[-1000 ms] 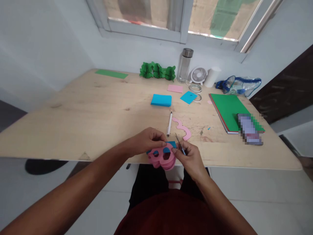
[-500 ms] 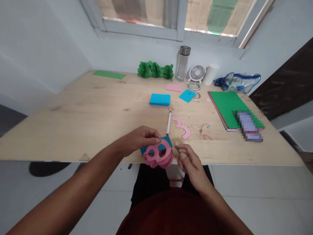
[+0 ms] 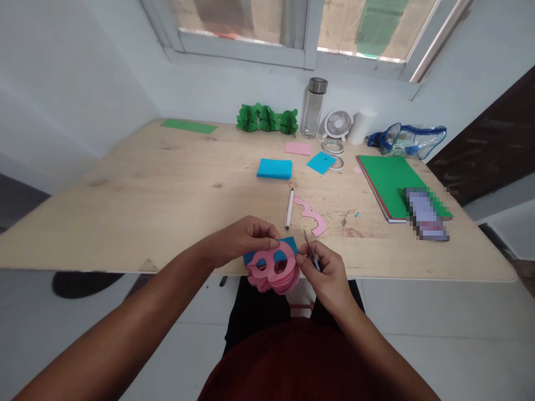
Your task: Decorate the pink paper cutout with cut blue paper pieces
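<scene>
Head camera: A person sits at a pale wooden table (image 3: 137, 184), seen from above, both bare hands at the near edge.
Green paper strip (image 3: 189, 126): Flat at the far left.
Left hand (image 3: 247, 240): Thumb and fingers pinch the upper edge of a pink cut-out together with blue paper.
Pink cut-outs (image 3: 271, 263): A layered bundle with scalloped edges and two holes in front, hanging just over the table edge between the hands. Blue sheet (image 3: 289, 243) lies behind the front piece. The step in hand seems to be trimming blue paper around the pink shape.
Beyond the hands: Green honeycomb garland (image 3: 267, 118) by the wall, blue paper stack (image 3: 275, 169), white pen (image 3: 290, 209), curved pink offcut (image 3: 320, 224).
Right hand (image 3: 329, 272): Fingers curl around what look like small scissors (image 3: 312, 253), blades up. Thumb and forefinger tips are at the blue sheet's right side; whether they touch is unclear. Cutting from here would call for layers held firmly and blades turned toward the paper.
Right side: Green folder (image 3: 384, 181) with a phone (image 3: 426, 214) on it, its screen pixelated.
Hard to make out: The bundle's number of layers, the left fingers behind it and the scissor handles, mostly covered by the palm.
</scene>
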Tool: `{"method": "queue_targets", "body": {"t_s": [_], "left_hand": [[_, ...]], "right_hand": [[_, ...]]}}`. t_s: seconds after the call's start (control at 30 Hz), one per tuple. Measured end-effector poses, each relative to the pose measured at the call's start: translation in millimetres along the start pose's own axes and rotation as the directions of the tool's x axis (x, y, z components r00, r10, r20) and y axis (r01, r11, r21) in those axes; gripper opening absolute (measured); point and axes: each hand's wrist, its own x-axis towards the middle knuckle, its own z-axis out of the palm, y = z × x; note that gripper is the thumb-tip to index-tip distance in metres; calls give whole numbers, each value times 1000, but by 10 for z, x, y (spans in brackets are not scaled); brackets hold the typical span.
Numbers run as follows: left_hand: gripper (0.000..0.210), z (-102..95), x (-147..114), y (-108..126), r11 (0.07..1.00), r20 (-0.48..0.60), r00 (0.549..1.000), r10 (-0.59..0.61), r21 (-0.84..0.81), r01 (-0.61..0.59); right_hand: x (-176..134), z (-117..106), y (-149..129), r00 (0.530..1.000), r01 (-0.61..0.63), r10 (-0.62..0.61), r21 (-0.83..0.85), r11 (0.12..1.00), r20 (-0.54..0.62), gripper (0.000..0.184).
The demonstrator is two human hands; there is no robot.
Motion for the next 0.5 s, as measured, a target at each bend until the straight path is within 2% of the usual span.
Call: {"method": "queue_targets", "body": {"t_s": [0.2, 0.5], "left_hand": [[23, -24, -4, -21, 1000, 50, 999, 12, 24, -13], [22, -30, 10, -22, 999, 65, 998, 13, 37, -15]], "right_hand": [[25, -23, 0, 1000, 26, -28, -77, 997, -15, 17], [23, -42, -8, 999, 37, -38, -78, 996, -3, 18]]}}
